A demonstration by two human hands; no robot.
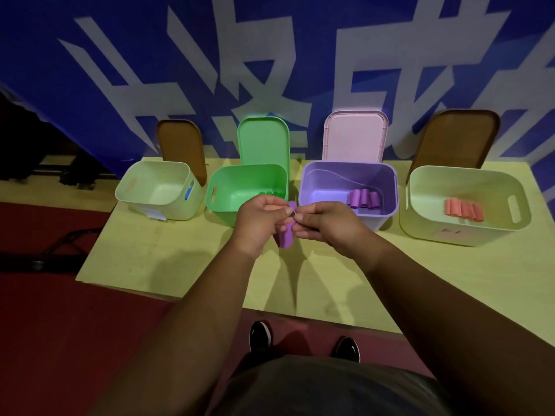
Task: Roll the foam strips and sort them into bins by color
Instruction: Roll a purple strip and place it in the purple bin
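Both hands meet above the table in front of the bins. My left hand (260, 222) and my right hand (322, 225) pinch the top of a purple foam strip (285, 237); its free end hangs down between them. Behind stand four open bins. The purple bin (345, 175) holds three purple rolls (364, 199). Green rolls (271, 193) lie in the green bin (237, 187). In the pale bin at the right (426, 205) are several orange rolls (464, 209). The pale bin at the left (141, 187) shows no rolls.
The yellow table (156, 253) ends close to my body, with red floor and my shoes (260, 336) below. Lids lean upright behind each bin against a blue banner wall. A dark chair frame (64, 244) stands left of the table.
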